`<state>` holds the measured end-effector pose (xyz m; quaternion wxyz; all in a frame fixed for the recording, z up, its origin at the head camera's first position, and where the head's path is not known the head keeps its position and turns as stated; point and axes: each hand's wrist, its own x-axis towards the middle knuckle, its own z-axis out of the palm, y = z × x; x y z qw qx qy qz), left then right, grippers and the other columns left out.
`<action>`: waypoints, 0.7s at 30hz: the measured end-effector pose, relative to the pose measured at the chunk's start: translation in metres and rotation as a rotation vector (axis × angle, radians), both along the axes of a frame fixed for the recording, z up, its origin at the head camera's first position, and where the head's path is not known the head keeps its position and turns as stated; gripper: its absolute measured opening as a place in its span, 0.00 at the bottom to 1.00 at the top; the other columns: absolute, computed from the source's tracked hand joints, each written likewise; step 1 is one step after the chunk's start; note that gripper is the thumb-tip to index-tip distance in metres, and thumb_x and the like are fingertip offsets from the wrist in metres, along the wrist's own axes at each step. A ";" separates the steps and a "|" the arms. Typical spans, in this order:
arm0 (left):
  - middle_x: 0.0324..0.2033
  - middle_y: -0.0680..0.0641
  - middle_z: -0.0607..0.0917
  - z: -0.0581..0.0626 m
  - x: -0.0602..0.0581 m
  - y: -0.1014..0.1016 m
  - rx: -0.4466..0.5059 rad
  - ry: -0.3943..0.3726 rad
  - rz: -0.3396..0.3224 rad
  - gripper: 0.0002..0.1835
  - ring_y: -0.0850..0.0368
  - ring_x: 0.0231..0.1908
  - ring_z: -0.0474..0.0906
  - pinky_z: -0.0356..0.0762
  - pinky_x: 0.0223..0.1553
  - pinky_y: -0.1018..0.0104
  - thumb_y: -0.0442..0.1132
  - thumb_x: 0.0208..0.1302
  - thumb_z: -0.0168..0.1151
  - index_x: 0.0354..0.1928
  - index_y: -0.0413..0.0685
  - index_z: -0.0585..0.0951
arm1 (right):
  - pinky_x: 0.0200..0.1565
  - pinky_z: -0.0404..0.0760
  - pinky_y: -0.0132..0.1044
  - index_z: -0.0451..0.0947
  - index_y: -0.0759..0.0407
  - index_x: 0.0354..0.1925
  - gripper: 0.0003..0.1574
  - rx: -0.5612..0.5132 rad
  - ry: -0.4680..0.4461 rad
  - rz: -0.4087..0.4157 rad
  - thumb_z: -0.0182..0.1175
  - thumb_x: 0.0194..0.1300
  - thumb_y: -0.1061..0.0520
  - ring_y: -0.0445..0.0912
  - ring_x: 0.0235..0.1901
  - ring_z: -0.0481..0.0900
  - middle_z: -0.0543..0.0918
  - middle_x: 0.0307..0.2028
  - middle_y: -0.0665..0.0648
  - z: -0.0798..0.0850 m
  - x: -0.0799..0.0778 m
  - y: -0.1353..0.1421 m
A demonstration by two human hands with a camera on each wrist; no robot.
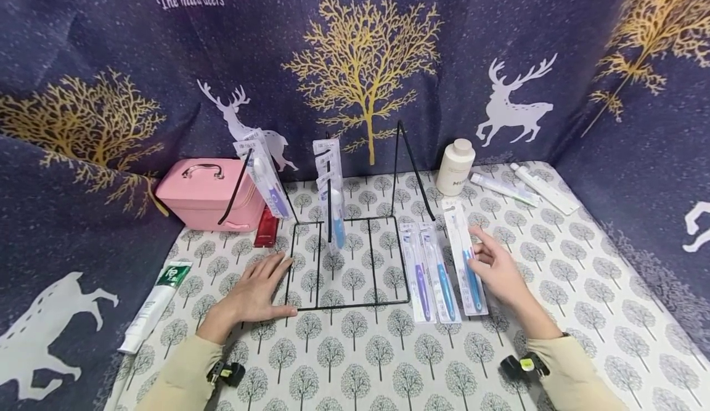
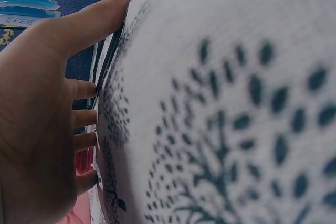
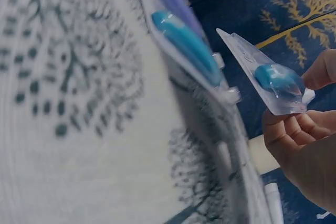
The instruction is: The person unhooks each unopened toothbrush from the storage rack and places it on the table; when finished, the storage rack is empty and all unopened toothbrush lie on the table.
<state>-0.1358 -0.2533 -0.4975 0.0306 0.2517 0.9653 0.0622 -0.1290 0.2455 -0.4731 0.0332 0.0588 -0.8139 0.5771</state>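
Note:
My right hand [image 1: 500,269] pinches the edge of a packaged blue toothbrush [image 1: 467,260] between thumb and fingers. In the right wrist view this toothbrush pack [image 3: 278,85] is tilted above the tablecloth. Just left of it lie a second packaged blue toothbrush [image 1: 442,275] and a packaged purple toothbrush [image 1: 420,278], side by side. My left hand [image 1: 252,294] rests with spread fingers at the left side of a black wire display rack [image 1: 355,305]. Packaged purple toothbrushes [image 1: 266,180] hang from the rack's left hook, and packaged blue toothbrushes [image 1: 336,226] from its middle hook.
Behind the rack's left side stand a pink case [image 1: 202,198] and a red packet [image 1: 267,229]. A green-and-white tube [image 1: 155,306] lies at far left. A cream bottle [image 1: 456,167] and two white tubes [image 1: 505,189] are at the back right. The rack's right hook [image 1: 417,170] juts forward bare.

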 end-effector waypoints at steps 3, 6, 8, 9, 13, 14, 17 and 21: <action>0.70 0.42 0.49 0.000 0.000 0.000 0.003 -0.013 0.004 0.59 0.41 0.68 0.48 0.48 0.64 0.37 0.80 0.40 0.50 0.71 0.52 0.50 | 0.30 0.82 0.32 0.52 0.58 0.69 0.45 0.013 -0.092 0.010 0.55 0.54 0.71 0.40 0.31 0.77 0.73 0.39 0.68 -0.009 -0.005 0.001; 0.70 0.42 0.49 0.000 0.000 -0.001 0.003 -0.019 0.004 0.59 0.42 0.68 0.47 0.48 0.64 0.38 0.79 0.41 0.50 0.71 0.52 0.50 | 0.29 0.82 0.33 0.51 0.61 0.68 0.45 0.079 -0.144 0.024 0.54 0.54 0.71 0.40 0.29 0.77 0.72 0.37 0.66 -0.016 -0.009 0.000; 0.70 0.42 0.49 0.000 0.000 0.000 0.002 -0.020 0.004 0.59 0.42 0.68 0.47 0.47 0.65 0.38 0.79 0.41 0.50 0.71 0.52 0.50 | 0.29 0.81 0.33 0.50 0.62 0.68 0.45 0.103 -0.176 0.023 0.54 0.55 0.70 0.42 0.29 0.77 0.72 0.37 0.65 -0.018 -0.010 0.000; 0.70 0.42 0.49 0.000 -0.001 0.000 0.003 -0.018 0.003 0.59 0.42 0.68 0.47 0.47 0.65 0.38 0.79 0.41 0.50 0.71 0.52 0.50 | 0.28 0.81 0.33 0.50 0.62 0.68 0.45 0.124 -0.185 0.018 0.54 0.54 0.70 0.43 0.29 0.76 0.72 0.37 0.65 -0.018 -0.011 -0.001; 0.70 0.43 0.49 -0.001 -0.001 0.000 0.004 -0.018 0.003 0.59 0.42 0.68 0.47 0.47 0.65 0.38 0.80 0.40 0.50 0.71 0.52 0.50 | 0.27 0.79 0.32 0.52 0.63 0.68 0.43 0.211 -0.199 -0.007 0.54 0.54 0.69 0.45 0.30 0.75 0.72 0.36 0.64 -0.017 -0.012 -0.003; 0.70 0.42 0.49 -0.001 -0.001 0.000 0.004 -0.016 0.001 0.59 0.41 0.68 0.46 0.47 0.65 0.38 0.80 0.40 0.50 0.71 0.52 0.50 | 0.27 0.79 0.32 0.53 0.63 0.67 0.43 0.239 -0.196 -0.010 0.55 0.54 0.69 0.46 0.30 0.75 0.73 0.36 0.64 -0.017 -0.013 -0.003; 0.70 0.42 0.49 0.000 0.000 0.000 0.013 -0.016 0.003 0.59 0.41 0.68 0.47 0.47 0.65 0.37 0.79 0.40 0.51 0.71 0.52 0.50 | 0.28 0.78 0.32 0.54 0.65 0.66 0.42 0.297 -0.188 -0.007 0.55 0.54 0.68 0.46 0.30 0.75 0.73 0.36 0.63 -0.016 -0.014 -0.003; 0.70 0.43 0.49 0.000 0.000 0.000 0.015 -0.021 0.011 0.59 0.41 0.68 0.47 0.48 0.65 0.38 0.79 0.40 0.51 0.71 0.52 0.50 | 0.29 0.77 0.32 0.55 0.67 0.65 0.41 0.366 -0.174 -0.001 0.56 0.54 0.66 0.47 0.30 0.76 0.74 0.36 0.63 -0.015 -0.015 -0.005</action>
